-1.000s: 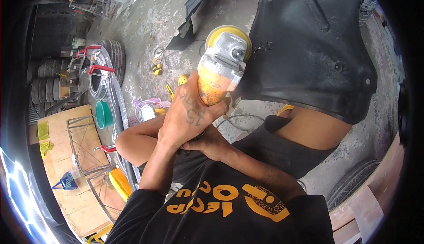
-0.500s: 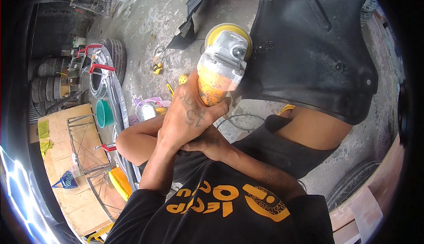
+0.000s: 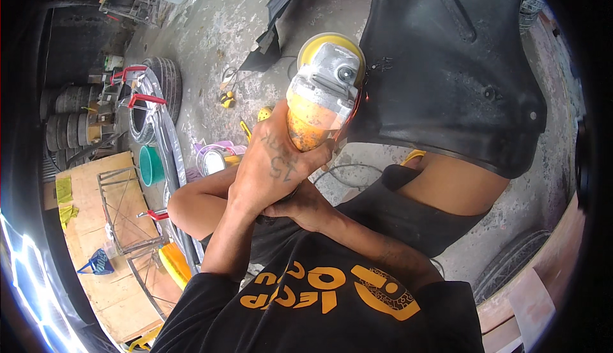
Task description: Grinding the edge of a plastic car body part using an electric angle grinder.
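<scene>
Angle grinder (image 3: 317, 107) barely shifted, but orange sparks (image 3: 366, 97) now at its right — yellow disc (image 3: 309, 50) likely biting. Left hand (image 3: 267, 155) wrapped round grinder; right hand (image 3: 300, 209) behind it, grip hidden — can't tell. Black molded panel (image 3: 440, 97) just right of grinder.

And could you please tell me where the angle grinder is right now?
In the head view, the angle grinder is just above the middle, gripped in the left hand, beside the left edge of the black panel.

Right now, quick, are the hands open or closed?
Left hand: closed around the orange-and-grey grinder.
Right hand: partly hidden, so its grip cannot be told.
</scene>
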